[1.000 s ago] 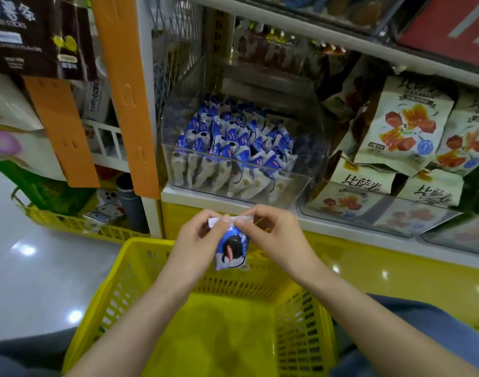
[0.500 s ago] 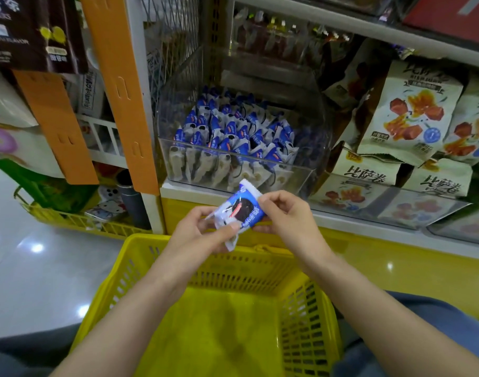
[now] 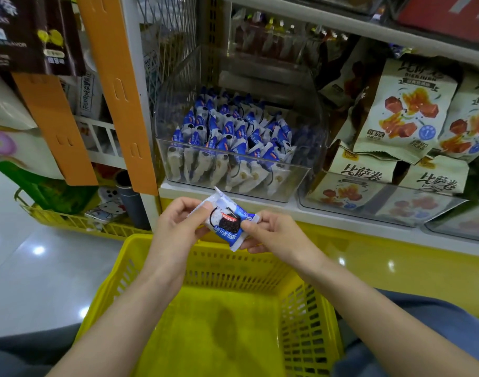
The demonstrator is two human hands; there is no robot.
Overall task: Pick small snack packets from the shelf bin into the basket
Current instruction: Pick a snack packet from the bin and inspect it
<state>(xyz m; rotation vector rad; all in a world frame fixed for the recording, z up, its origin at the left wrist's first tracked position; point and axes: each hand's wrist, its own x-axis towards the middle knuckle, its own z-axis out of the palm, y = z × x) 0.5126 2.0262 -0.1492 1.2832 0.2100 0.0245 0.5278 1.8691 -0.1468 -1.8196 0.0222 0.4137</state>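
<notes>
Yellow basket (image 3: 232,270) nearest. Above its far rim, left hand (image 3: 175,229) and right hand (image 3: 273,236) both pinch one blue-white snack packet (image 3: 227,223), one hand at each end. Packet hung straight down before; now turned sideways, cookie picture up. Behind, clear shelf bin (image 3: 318,126) holds many more packets (image 3: 227,131).

Fingers of the left hand (image 3: 175,229) and the right hand (image 3: 273,235) cover both ends of the snack packet (image 3: 227,223), whose print is too small to read. Below the hands, the yellow basket (image 3: 124,276) runs off the bottom edge. Beyond them, the clear bin (image 3: 300,175) wall blurs the lower halves of the stacked packets (image 3: 232,137). Right of the right hand, bagged snacks (image 3: 412,208) smear behind frosted plastic.
</notes>
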